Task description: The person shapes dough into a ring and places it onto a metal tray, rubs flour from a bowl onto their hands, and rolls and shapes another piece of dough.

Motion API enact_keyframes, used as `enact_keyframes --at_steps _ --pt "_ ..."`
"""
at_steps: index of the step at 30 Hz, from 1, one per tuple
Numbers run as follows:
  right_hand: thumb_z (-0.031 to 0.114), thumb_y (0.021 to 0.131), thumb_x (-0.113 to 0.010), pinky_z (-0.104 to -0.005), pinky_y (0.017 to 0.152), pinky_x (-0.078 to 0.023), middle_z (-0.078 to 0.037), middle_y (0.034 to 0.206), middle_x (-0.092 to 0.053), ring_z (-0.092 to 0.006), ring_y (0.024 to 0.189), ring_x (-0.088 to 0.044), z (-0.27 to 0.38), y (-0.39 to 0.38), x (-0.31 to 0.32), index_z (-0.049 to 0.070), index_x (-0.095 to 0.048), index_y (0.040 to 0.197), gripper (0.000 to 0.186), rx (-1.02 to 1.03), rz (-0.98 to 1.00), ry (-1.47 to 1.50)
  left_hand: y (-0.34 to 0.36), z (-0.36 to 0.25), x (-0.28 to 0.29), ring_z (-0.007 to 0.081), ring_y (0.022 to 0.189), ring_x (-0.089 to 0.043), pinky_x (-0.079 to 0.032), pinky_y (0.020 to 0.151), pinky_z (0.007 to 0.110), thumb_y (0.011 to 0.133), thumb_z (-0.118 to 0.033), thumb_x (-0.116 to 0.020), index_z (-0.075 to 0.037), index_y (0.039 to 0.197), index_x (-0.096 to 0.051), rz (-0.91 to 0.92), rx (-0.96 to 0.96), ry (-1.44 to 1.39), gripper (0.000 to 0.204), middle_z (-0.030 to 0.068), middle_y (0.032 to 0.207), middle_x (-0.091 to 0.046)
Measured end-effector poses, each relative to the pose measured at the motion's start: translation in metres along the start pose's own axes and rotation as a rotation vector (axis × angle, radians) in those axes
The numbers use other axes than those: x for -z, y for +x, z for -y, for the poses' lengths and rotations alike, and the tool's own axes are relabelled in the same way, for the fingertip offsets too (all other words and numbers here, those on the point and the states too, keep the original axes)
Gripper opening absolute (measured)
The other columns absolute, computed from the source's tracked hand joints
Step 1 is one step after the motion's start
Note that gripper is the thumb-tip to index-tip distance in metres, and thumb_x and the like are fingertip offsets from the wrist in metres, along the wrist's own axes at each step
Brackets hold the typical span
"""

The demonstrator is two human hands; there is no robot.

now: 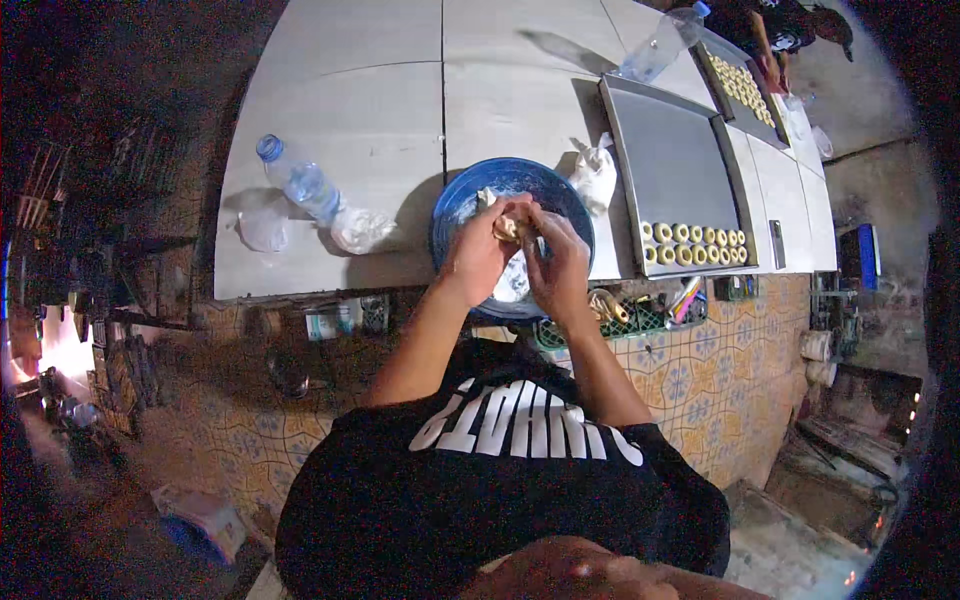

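My left hand (484, 250) and my right hand (556, 262) meet over a blue bowl (462, 205) at the counter's front edge. Both pinch a small piece of pale dough (507, 228) between the fingers. The bowl holds white dough or flour, mostly hidden under my hands. Just right of the bowl lies a metal baking tray (672, 160) with two rows of small ring-shaped dough pieces (692, 246) along its near end.
A white tiled counter (350, 100) carries a plastic water bottle (298, 181), crumpled clear bags (360, 229), a white bag (594, 174) and another bottle (660, 44). A second tray of pieces (742, 88) sits far right, near another person (775, 30). A green basket (630, 318) sits below the counter.
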State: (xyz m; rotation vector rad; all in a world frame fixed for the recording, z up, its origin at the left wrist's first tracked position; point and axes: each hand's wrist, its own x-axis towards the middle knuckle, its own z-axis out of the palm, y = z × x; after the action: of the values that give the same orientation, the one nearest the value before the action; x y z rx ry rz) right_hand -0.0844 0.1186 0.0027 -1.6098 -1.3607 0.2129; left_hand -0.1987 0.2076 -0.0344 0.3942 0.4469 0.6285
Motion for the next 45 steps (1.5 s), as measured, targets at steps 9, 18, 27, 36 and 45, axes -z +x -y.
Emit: enact_keyframes --at_steps 9,18,27,36,45 --pt "0.012 0.087 -0.079 -0.0388 0.092 -0.055 -0.018 0.108 -0.073 -0.0331 0.1 -0.071 0.023 0.002 0.012 0.003 -0.072 0.114 0.029 -0.097 -0.056 0.111 -0.016 -0.019 -0.021 0.0185 0.128 -0.058 -0.047 0.108 0.036 0.105 -0.025 -0.053 0.0 0.143 -0.056 0.181 0.025 0.096 0.045 0.0098 0.136 -0.062" --pt "-0.001 0.093 -0.071 -0.0302 0.095 -0.053 -0.012 0.112 -0.073 -0.0179 0.104 -0.069 0.014 0.006 0.017 -0.005 -0.07 0.117 0.025 -0.346 -0.217 0.424 -0.035 -0.023 -0.032 0.0129 0.121 -0.059 -0.048 0.108 0.03 0.106 -0.006 -0.055 -0.005 0.151 -0.05 0.171 -0.03 0.377 0.046 0.0052 0.138 -0.059" --pt "0.001 0.09 -0.072 -0.0405 0.083 -0.057 -0.017 0.104 -0.072 -0.0335 0.097 -0.071 0.029 -0.005 0.017 0.005 -0.074 0.116 0.026 0.075 -0.257 -0.08 -0.036 -0.018 -0.04 0.0101 0.111 -0.063 -0.052 0.098 0.025 0.105 -0.009 -0.061 0.0 0.14 -0.061 0.137 -0.309 0.596 0.036 0.0062 0.123 -0.068" --pt "0.004 0.089 -0.074 -0.0352 0.083 -0.056 -0.01 0.11 -0.07 -0.0198 0.096 -0.068 0.014 0.01 0.047 0.001 -0.067 0.124 0.036 -0.224 0.129 0.358 -0.043 -0.033 -0.038 0.0142 0.116 -0.064 -0.051 0.102 0.029 0.105 -0.021 -0.063 -0.001 0.14 -0.062 0.261 -0.386 0.912 0.04 0.0107 0.133 -0.069" --pt "0.004 0.089 -0.077 -0.0265 0.074 -0.053 -0.003 0.101 -0.067 -0.0089 0.086 -0.062 0.003 0.012 0.034 0.003 -0.064 0.12 0.034 -0.321 0.148 0.607 -0.046 -0.042 -0.056 0.0091 0.101 -0.064 -0.053 0.088 0.027 0.103 -0.018 -0.067 -0.001 0.125 -0.071 0.226 -0.35 1.157 0.028 0.0072 0.113 -0.074"
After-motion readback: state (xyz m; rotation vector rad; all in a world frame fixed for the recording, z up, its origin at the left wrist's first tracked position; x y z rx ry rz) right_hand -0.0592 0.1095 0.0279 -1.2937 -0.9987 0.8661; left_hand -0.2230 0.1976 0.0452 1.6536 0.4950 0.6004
